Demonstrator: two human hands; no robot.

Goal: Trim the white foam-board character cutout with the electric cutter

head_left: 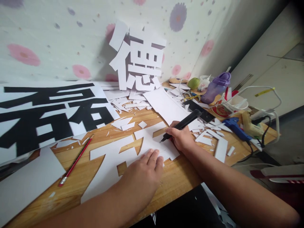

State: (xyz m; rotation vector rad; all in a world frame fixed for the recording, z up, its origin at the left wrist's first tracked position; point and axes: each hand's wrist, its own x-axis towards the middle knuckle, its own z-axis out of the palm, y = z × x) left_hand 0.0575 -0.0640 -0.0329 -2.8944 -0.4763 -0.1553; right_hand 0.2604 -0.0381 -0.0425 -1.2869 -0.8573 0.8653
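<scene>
- 2 hands are at work on our wooden table [180, 177], both over a white cut-out sheet [111, 158] that lies flat near the front edge.
- Our left hand [142, 171] is spread flat, palm down, pressing on the sheet; it grasps nothing.
- Our right hand [181, 137] is clenched around a black craft knife [182, 124], with the tip touching the sheet just beyond our left fingertips.
- White paper scraps [133, 104] lie scattered across the middle and right of the table.
- 1 red pencil [75, 162] lies at a slant on the bare wood, left of the sheet and apart from it.
- 1 large printed sheet with black strokes [47, 117] covers the left side.
- 1 white cut-out character [140, 60] stands upright, leaning on the flowered wall.
- At the far right we see a blue glue gun [235, 127], a purple bottle [217, 87] and a green fruit [193, 83], all well apart from our hands.
</scene>
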